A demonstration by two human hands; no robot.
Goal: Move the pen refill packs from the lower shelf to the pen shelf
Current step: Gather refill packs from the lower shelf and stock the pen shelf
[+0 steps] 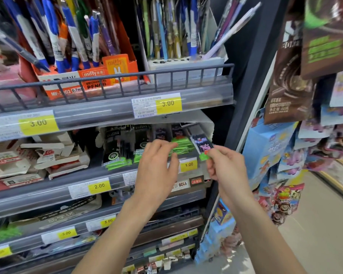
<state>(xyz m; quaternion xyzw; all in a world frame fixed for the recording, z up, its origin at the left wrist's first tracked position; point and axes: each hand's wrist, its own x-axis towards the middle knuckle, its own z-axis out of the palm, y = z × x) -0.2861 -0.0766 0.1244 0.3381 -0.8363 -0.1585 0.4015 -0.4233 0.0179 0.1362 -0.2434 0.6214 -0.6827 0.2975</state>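
Several pen refill packs point(125, 147), black with green bottoms, stand in a torn white box point(208, 125) on the shelf below the pens. My right hand point(226, 167) pinches one dark pack with a cartoon print point(202, 144) by its green end, tilted up to the left in front of the box. My left hand point(156, 165) hovers with relaxed fingers, its fingertips at the green packs point(183, 147) in the box. Above, the pen shelf point(111, 80) holds an orange box of blue pens point(91, 76) and a white pen holder point(186, 62).
Yellow price tags point(167, 104) line the shelf fronts. Flattened red and white cartons point(38, 161) lie left of the refill box. A black upright point(251, 76) ends the shelves on the right, with hanging snack bags point(293, 76) and toy packets point(265, 151) beyond.
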